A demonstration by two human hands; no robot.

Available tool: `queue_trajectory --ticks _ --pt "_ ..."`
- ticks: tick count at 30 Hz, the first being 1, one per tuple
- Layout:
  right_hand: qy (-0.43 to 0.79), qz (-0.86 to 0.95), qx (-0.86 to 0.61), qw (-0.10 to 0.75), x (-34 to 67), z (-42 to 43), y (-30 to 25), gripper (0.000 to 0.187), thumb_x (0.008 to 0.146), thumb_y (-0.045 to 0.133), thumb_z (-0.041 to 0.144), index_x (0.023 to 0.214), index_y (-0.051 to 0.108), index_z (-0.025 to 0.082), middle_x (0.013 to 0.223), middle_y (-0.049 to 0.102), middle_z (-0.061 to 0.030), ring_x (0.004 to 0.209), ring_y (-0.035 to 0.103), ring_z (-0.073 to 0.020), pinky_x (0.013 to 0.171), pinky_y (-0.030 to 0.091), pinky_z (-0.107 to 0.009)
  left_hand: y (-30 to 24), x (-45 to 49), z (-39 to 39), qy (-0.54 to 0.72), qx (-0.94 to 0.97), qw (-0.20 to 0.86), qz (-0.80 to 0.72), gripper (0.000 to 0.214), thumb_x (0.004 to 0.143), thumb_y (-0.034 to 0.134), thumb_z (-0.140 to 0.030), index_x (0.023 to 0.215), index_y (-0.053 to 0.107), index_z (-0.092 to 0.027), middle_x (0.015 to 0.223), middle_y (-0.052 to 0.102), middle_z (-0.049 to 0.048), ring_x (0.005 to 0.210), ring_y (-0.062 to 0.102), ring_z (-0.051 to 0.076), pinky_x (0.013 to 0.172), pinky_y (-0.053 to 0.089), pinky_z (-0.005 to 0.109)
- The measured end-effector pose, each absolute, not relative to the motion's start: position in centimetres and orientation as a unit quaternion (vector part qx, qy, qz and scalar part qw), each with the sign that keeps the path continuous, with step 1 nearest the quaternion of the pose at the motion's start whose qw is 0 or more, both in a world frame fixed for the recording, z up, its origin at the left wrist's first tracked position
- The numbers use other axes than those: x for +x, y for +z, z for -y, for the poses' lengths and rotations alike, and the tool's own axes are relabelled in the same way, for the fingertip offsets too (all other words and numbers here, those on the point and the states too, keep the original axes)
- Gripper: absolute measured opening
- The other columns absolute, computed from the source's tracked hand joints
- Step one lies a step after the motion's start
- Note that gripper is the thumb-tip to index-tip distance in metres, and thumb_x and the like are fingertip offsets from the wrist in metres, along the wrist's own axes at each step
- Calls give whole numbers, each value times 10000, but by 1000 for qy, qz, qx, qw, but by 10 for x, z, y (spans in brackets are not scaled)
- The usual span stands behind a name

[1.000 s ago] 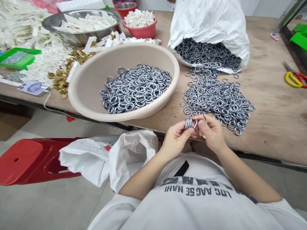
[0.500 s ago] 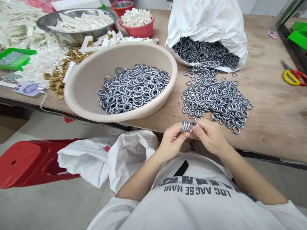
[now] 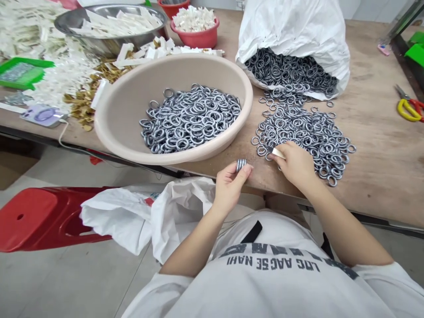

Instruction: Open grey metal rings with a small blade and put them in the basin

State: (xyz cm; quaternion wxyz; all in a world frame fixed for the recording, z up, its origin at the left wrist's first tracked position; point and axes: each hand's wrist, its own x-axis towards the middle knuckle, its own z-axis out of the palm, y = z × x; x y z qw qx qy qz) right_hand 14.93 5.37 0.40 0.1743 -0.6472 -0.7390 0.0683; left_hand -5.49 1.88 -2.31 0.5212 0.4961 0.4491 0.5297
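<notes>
The left hand (image 3: 229, 187) grips a short stack of grey rings (image 3: 241, 165) between thumb and fingers, just past the near edge of the basin (image 3: 115, 110) and over the front of the tabletop (image 3: 377, 172). The right hand (image 3: 296, 165) is closed around a small tool (image 3: 278, 153) with a pale handle and a dark tip, at the near left side of the loose ring pile (image 3: 301, 126). Its fingertips are partly hidden, so whether they also pinch a ring is hard to say.

More rings (image 3: 195, 121) lie heaped in the basin, and others spill from the mouth of a white sack (image 3: 294, 28) behind the pile.

Each ring looks smooth, stiff and fairly light, probably metal and unlikely to break, though its rounded surface could slip or roll. A single one should be easiest to pinch across its outer rim; a stack seems steadier with the thumb laid along the rims and the fingers supporting the opposite side.
</notes>
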Motion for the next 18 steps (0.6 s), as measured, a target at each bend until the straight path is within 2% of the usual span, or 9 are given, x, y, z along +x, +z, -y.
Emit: queue_trajectory --ticks 4,7,9,11,13,16,18 --pt "325 658 -555 391 150 -43 1 220 906 625 406 882 687 196 820 642 -22 756 573 -160 672 429 -280 -20 -37 -23 514 513 538 -427 302 843 713 -404 1024 730 -163 951 702 59 824 618 153 773 484 253" --pt "488 531 -508 471 139 -32 -7 290 847 682 483 895 671 197 794 636 -1 634 522 -114 554 420 -239 -20 -21 -25 500 526 567 -389 317 855 699 -397 1060 706 -154 984 692 74 853 618 167 787 496 267" --pt "528 472 -500 499 134 -29 -13 323 819 705 510 888 655 198 799 631 6 573 484 -90 490 373 -218 -21 -15 -27 505 532 558 -389 304 872 679 -395 1056 699 -153 966 679 71 836 603 162 776 491 265" --pt "521 464 -511 502 136 -30 -17 333 813 706 515 902 657 198 787 627 9 548 465 -84 476 353 -216 -21 -14 -30 516 539 530 -403 283 882 664 -397 1027 696 -155 935 665 62 821 586 157 761 478 259" --pt "464 516 -547 469 145 -33 -17 302 832 687 485 902 683 191 750 622 4 579 490 -108 528 396 -239 -21 -16 -33 524 555 486 -426 255 884 658 -399 952 691 -156 881 644 46 802 571 154 738 459 250" --pt "288 618 -605 412 157 -37 -9 234 856 663 409 854 729 184 828 648 -42 772 574 -173 724 462 -313 -18 -23 -35 519 594 406 -462 240 884 655 -393 838 669 -158 807 601 26 759 544 146 694 426 241" --pt "236 637 -604 417 158 -35 -2 233 859 668 403 910 745 190 932 667 -62 881 594 -199 813 461 -338 -14 -26 -33 497 634 363 -469 237 883 656 -380 790 665 -162 783 583 22 743 531 146 686 415 246"
